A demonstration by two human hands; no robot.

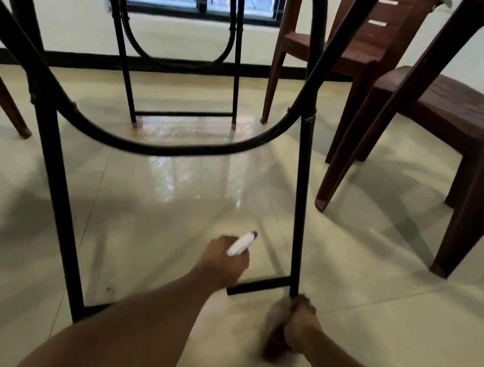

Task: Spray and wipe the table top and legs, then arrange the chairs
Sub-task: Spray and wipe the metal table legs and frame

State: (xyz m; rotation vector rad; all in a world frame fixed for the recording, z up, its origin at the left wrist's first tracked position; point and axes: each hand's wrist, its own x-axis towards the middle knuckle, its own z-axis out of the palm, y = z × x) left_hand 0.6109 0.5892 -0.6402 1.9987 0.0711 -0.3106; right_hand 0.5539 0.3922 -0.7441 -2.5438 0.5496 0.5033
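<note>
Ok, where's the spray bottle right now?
Head view, low centre: the spray bottle is in the left hand above the floor, just left of the near black table leg, at whose foot the right hand holds a cloth.

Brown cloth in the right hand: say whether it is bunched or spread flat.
Bunched: the right hand grips the brown cloth as a wad against the foot of the black metal table leg.
</note>
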